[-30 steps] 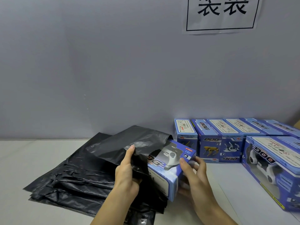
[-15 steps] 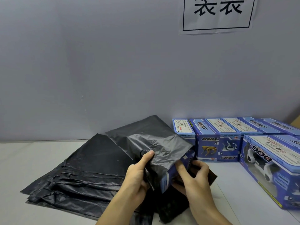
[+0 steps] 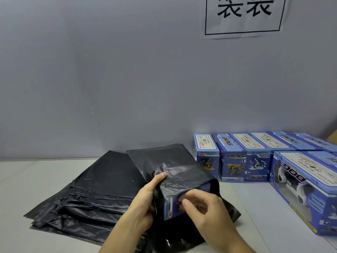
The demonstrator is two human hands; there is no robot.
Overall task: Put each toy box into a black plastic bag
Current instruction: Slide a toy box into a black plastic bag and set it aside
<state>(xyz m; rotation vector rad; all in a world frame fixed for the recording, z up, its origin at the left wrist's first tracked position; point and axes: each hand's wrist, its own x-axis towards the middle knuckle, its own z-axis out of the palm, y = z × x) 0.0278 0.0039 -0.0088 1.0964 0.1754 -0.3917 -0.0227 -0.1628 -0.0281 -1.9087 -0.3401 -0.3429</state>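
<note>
At frame centre, the left hand [image 3: 144, 199] and right hand [image 3: 204, 207] pinch a black bag [image 3: 169, 167] nearly covering one toy box [image 3: 172, 207]; unbagged boxes [image 3: 235, 161] wait at right.

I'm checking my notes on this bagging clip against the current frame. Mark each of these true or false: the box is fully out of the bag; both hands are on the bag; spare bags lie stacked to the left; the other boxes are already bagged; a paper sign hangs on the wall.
1. The box is fully out of the bag. False: the bag covers most of it; only its near end shows.
2. Both hands are on the bag. True: the left hand grips its side and the right hand pinches its edge.
3. Spare bags lie stacked to the left. True.
4. The other boxes are already bagged. False: they stand bare on the table.
5. A paper sign hangs on the wall. True.
</note>
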